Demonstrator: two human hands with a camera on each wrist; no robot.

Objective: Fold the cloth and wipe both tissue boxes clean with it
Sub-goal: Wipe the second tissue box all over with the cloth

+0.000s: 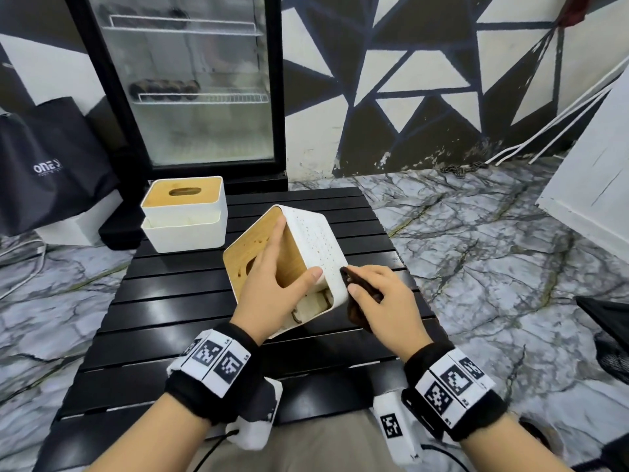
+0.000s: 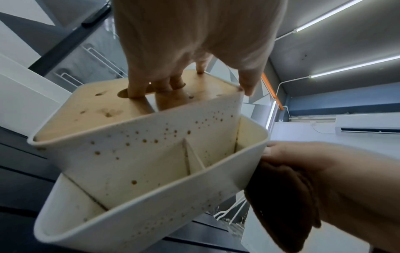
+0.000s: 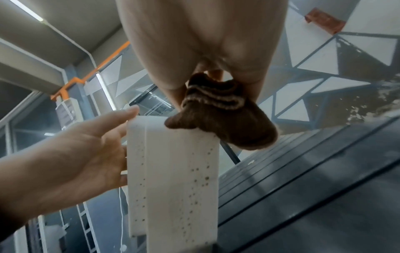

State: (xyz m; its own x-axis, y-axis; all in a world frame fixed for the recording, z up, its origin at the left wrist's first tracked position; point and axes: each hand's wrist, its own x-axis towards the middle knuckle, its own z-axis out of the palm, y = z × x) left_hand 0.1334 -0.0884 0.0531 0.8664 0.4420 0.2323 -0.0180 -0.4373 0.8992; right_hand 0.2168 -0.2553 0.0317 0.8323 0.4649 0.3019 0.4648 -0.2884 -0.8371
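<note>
A white tissue box with a wooden lid is tilted up over the black slatted table. Brown specks dot its white side and stains mark the lid. My left hand grips it, with fingers in the lid's slot and the thumb over the white edge. My right hand holds a folded dark brown cloth against the box's near right edge; the right wrist view shows the cloth touching the spotted side. A second tissue box stands upright at the table's back left.
A glass-door fridge stands right behind the table. A black bag sits on the floor at left and a white panel leans at right. Marble floor surrounds the table. My lap is at the near edge.
</note>
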